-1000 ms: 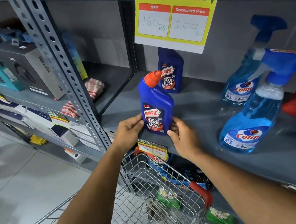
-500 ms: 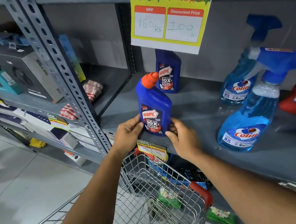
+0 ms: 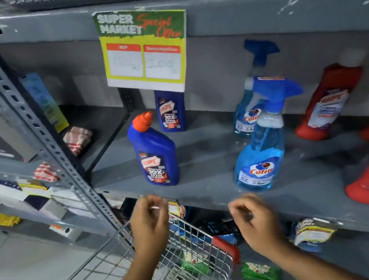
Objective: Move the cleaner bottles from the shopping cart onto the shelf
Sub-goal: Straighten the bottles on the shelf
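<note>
A dark blue Harpic bottle (image 3: 155, 153) with an orange cap stands upright near the front of the grey shelf (image 3: 208, 160). A second blue Harpic bottle (image 3: 170, 110) stands behind it under the price sign. My left hand (image 3: 150, 225) and my right hand (image 3: 257, 221) hover below the shelf edge, both empty with fingers loosely curled, apart from the bottle. The wire shopping cart (image 3: 195, 242) is below my hands; its contents are mostly hidden.
Two blue Colin spray bottles (image 3: 259, 152) stand mid-shelf, several red bottles (image 3: 328, 102) to the right. A special-offer sign (image 3: 143, 49) hangs from the shelf above. A perforated steel upright (image 3: 32, 130) stands at the left, with boxes beyond it. Packets lie on the lower shelf.
Both hands have let go of the front Harpic bottle and dropped back below the shelf edge. The bottle stays standing on the shelf. The view has tilted up and blurred.
</note>
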### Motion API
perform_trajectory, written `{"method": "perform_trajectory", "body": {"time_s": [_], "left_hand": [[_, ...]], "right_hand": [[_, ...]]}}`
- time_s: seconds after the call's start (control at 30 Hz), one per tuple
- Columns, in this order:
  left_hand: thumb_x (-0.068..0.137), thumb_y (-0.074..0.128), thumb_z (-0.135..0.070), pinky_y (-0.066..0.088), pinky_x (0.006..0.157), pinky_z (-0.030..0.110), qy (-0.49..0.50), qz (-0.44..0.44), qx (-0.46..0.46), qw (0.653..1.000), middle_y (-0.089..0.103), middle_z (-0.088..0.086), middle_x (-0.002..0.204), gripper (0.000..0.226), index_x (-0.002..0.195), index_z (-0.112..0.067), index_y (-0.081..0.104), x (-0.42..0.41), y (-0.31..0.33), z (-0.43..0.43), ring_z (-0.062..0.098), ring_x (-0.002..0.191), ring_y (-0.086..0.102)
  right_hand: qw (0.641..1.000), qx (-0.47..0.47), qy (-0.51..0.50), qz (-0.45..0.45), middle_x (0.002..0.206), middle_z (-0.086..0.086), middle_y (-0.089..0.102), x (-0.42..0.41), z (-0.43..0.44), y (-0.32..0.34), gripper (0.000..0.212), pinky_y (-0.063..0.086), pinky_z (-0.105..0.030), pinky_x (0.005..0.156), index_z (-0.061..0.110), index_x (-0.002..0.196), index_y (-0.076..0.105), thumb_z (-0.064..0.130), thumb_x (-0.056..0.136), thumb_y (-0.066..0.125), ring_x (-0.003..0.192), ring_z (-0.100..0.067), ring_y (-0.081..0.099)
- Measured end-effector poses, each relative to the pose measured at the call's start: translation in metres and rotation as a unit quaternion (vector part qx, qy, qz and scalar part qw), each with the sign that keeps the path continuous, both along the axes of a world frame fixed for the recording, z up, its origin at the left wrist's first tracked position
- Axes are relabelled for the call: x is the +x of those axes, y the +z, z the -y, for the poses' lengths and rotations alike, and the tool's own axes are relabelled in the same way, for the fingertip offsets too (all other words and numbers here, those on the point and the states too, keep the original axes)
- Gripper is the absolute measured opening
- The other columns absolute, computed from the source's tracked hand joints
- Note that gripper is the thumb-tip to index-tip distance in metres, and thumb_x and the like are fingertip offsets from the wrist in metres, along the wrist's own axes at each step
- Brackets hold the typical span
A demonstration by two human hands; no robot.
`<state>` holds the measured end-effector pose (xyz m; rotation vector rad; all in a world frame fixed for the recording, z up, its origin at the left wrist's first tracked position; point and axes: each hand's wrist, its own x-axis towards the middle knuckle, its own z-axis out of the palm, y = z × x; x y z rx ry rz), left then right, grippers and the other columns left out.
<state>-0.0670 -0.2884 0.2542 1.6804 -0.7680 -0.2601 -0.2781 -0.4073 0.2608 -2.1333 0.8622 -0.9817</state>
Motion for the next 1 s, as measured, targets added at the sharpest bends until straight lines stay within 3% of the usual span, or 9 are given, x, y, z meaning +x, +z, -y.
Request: {"method": "perform_trajectory", "body": {"time_s": [0.1, 0.17, 0.3, 0.47, 0.5, 0.6, 0.77, 0.9, 1.0], "left_hand": [[0.083, 0.057, -0.019, 0.058, 0.078, 0.032, -0.110, 0.020, 0.001, 0.994, 0.065, -0.011, 0.099, 0.023, 0.095, -0.038, 0.061, -0.045, 0.000, 0.020, 0.011, 0.090, 0.065], [0.085, 0.058, -0.013, 0.054, 0.090, 0.029, -0.161, 0.015, 0.005, 0.987, 0.061, -0.005, 0.119, 0.040, 0.115, -0.040, 0.055, -0.066, 0.007, 0.046, 0.011, 0.109, 0.060], [0.091, 0.052, -0.002, 0.038, 0.113, 0.040, -0.259, -0.081, 0.083, 0.959, 0.035, 0.004, 0.152, 0.062, 0.146, -0.014, 0.027, -0.089, 0.017, 0.097, 0.017, 0.138, 0.038], [0.085, 0.043, 0.012, 0.041, 0.106, 0.018, -0.313, -0.082, 0.082, 0.943, 0.051, -0.010, 0.138, 0.064, 0.143, -0.013, 0.034, -0.096, 0.027, 0.115, -0.010, 0.121, 0.050], [0.086, 0.043, 0.013, 0.042, 0.109, 0.027, -0.310, -0.085, 0.085, 0.943, 0.051, -0.010, 0.139, 0.064, 0.143, -0.014, 0.034, -0.097, 0.027, 0.115, -0.005, 0.122, 0.052], [0.086, 0.043, 0.014, 0.035, 0.105, 0.058, -0.292, -0.098, 0.081, 0.948, 0.052, 0.000, 0.141, 0.066, 0.143, -0.018, 0.035, -0.097, 0.025, 0.112, 0.038, 0.125, 0.050], [0.084, 0.043, 0.013, 0.036, 0.102, 0.062, -0.304, -0.102, 0.066, 0.945, 0.054, -0.002, 0.140, 0.069, 0.142, -0.024, 0.036, -0.099, 0.024, 0.110, 0.048, 0.120, 0.047], [0.082, 0.048, 0.010, 0.045, 0.099, 0.059, -0.236, -0.048, 0.065, 0.968, 0.050, -0.001, 0.139, 0.065, 0.138, -0.022, 0.039, -0.102, 0.023, 0.102, 0.030, 0.120, 0.056], [0.079, 0.052, 0.004, 0.056, 0.082, 0.042, -0.130, 0.065, 0.025, 0.989, 0.057, -0.006, 0.108, 0.056, 0.107, -0.044, 0.049, -0.119, 0.016, 0.084, 0.015, 0.095, 0.062]], "right_hand": [[0.990, -0.009, -0.136, 0.021, 0.082, 0.010, 0.058, -0.045, 0.019, -0.001, 0.027, 0.046, -0.020, 0.073, 0.031, 0.084, 0.060, 0.004, 0.078, 0.062, 0.082, -0.005, 0.059], [0.980, 0.039, -0.195, 0.018, 0.093, 0.003, 0.056, -0.049, 0.035, 0.001, 0.031, 0.048, -0.031, 0.083, 0.022, 0.100, 0.060, 0.000, 0.079, 0.062, 0.090, -0.020, 0.061], [0.973, 0.157, -0.163, -0.043, 0.127, -0.008, 0.056, -0.033, 0.047, 0.008, 0.049, 0.046, -0.045, 0.100, 0.007, 0.132, 0.045, 0.003, 0.084, 0.054, 0.117, -0.025, 0.057], [0.971, 0.155, -0.174, -0.048, 0.126, -0.008, 0.062, -0.029, 0.046, 0.016, 0.044, 0.048, -0.040, 0.097, 0.012, 0.129, 0.047, 0.008, 0.086, 0.055, 0.115, -0.024, 0.059], [0.972, 0.153, -0.173, -0.050, 0.125, -0.008, 0.063, -0.031, 0.046, 0.016, 0.043, 0.048, -0.040, 0.096, 0.012, 0.128, 0.047, 0.009, 0.086, 0.055, 0.114, -0.023, 0.059], [0.971, 0.157, -0.170, -0.063, 0.130, -0.007, 0.060, -0.032, 0.044, 0.015, 0.046, 0.047, -0.038, 0.099, 0.013, 0.132, 0.044, 0.012, 0.088, 0.055, 0.118, -0.023, 0.057], [0.971, 0.151, -0.175, -0.062, 0.129, -0.004, 0.061, -0.032, 0.043, 0.014, 0.045, 0.046, -0.028, 0.094, 0.017, 0.131, 0.045, 0.014, 0.088, 0.055, 0.117, -0.020, 0.058], [0.968, 0.179, -0.173, -0.042, 0.144, -0.005, 0.045, -0.032, 0.041, 0.021, 0.059, 0.041, -0.035, 0.107, 0.012, 0.143, 0.030, 0.015, 0.089, 0.055, 0.130, -0.019, 0.047], [0.971, 0.133, -0.197, 0.008, 0.135, 0.002, 0.046, -0.050, 0.030, 0.025, 0.058, 0.041, -0.030, 0.105, 0.015, 0.142, 0.034, 0.013, 0.088, 0.057, 0.121, -0.010, 0.050]]}}
